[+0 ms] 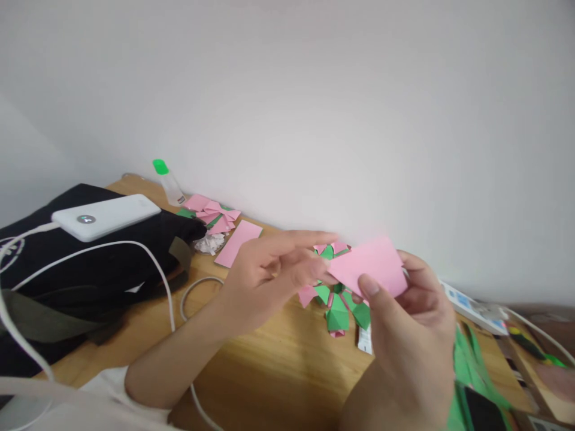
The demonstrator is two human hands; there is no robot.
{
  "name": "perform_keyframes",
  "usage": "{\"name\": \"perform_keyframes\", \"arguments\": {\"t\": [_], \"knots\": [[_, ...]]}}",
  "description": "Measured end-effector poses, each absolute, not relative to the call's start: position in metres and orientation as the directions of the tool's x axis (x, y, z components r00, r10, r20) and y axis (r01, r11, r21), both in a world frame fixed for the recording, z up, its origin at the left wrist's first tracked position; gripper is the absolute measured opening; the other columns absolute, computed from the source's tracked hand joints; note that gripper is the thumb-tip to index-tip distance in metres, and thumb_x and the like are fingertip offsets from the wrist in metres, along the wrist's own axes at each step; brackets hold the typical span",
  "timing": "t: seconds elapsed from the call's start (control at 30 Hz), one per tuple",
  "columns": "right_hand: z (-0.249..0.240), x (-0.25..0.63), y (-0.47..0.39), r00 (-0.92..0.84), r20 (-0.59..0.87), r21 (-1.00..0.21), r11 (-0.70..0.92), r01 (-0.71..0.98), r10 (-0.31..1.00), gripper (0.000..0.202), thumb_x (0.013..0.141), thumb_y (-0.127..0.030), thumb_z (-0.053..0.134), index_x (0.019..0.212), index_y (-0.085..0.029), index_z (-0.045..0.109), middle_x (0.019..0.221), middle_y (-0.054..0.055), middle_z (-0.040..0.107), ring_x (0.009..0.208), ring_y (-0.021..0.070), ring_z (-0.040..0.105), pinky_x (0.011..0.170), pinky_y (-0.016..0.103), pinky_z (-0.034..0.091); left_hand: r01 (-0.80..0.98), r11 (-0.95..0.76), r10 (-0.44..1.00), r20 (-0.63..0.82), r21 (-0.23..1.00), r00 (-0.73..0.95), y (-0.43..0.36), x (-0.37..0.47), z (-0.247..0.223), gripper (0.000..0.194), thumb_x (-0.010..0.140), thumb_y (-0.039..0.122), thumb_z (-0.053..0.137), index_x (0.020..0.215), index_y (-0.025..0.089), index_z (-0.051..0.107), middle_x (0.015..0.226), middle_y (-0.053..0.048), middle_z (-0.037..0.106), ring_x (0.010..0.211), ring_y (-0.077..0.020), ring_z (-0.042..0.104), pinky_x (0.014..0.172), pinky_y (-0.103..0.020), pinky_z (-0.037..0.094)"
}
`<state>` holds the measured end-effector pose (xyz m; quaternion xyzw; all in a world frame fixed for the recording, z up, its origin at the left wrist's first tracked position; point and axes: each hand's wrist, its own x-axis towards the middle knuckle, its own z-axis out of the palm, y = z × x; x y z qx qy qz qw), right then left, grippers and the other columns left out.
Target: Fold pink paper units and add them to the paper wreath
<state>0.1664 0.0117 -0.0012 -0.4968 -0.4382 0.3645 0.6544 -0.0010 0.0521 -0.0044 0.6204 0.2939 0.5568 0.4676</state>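
A pink sheet of paper (372, 263) is held up above the table, tilted. My right hand (411, 317) grips its right end, thumb on the near face and fingers behind. At the sheet's left corner, the thumb and a finger of my left hand (274, 281) pinch the paper, while the index finger stretches out above it. Behind and below the sheet lies a folded green and pink paper piece (336, 314), partly hidden by the hands and the sheet.
A pink paper rectangle (238, 242), folded pink pieces (213, 212) and a green-capped glue bottle (171, 185) lie along the wall. A white power bank (108, 216) with cables rests on a black bag (40, 305). A power strip (476, 308) and green paper (476, 371) are at right.
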Motion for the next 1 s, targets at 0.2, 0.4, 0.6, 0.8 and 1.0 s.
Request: {"name": "perform_keyframes", "arguments": {"t": [0.2,0.4,0.6,0.8,1.0], "knots": [[-0.001,0.165,0.012,0.309,0.191,-0.965,0.235,-0.113,0.932,0.029,0.072,-0.022,0.080,0.097,-0.029,0.068,0.092,0.002,0.077,0.050,0.0136,0.064,0.029,0.021,0.034,-0.186,-0.379,0.886,0.414,0.906,0.208,0.049,-0.003,-0.010,0.030,0.082,0.012,0.069,0.101,0.034,0.076,0.094,0.004,0.079,0.059,-0.0068,0.069,0.061,-0.015,0.059],[-0.003,0.166,0.012,0.341,0.204,-0.969,0.239,-0.064,0.918,0.029,0.071,-0.024,0.081,0.097,-0.029,0.068,0.078,0.000,0.075,0.046,0.0123,0.060,0.029,0.020,0.033,-0.171,-0.321,0.910,0.354,0.931,0.218,0.049,-0.003,-0.006,0.033,0.084,0.013,0.066,0.107,0.035,0.074,0.080,0.004,0.078,0.070,-0.0099,0.072,0.066,-0.016,0.058],[-0.005,0.167,0.012,0.358,0.224,-0.970,0.243,-0.010,0.907,0.030,0.072,-0.025,0.081,0.099,-0.030,0.068,0.070,-0.002,0.070,0.046,0.0101,0.055,0.032,0.019,0.036,-0.149,-0.296,0.927,0.322,0.943,0.194,0.050,-0.004,-0.004,0.027,0.089,0.019,0.061,0.111,0.030,0.073,0.085,0.001,0.078,0.072,-0.0114,0.072,0.064,-0.018,0.057],[-0.003,0.159,0.014,0.297,0.219,-0.972,0.233,-0.014,0.929,0.031,0.068,-0.021,0.081,0.095,-0.025,0.066,0.095,0.005,0.071,0.073,0.0188,0.068,0.046,0.024,0.051,-0.042,-0.272,0.919,0.273,0.961,0.284,0.049,-0.002,-0.005,0.041,0.079,0.018,0.073,0.119,0.028,0.068,0.069,0.003,0.077,0.056,-0.0113,0.067,0.051,-0.017,0.054],[-0.002,0.157,0.014,0.252,0.183,-0.974,0.210,-0.084,0.950,0.047,0.069,-0.025,0.082,0.110,-0.029,0.061,0.082,0.001,0.072,0.062,0.0178,0.067,0.051,0.029,0.055,-0.022,-0.306,0.939,0.306,0.952,0.157,0.049,0.001,-0.003,0.032,0.078,0.015,0.072,0.107,0.028,0.073,0.068,0.004,0.076,0.054,-0.0095,0.068,0.052,-0.014,0.055]]}}
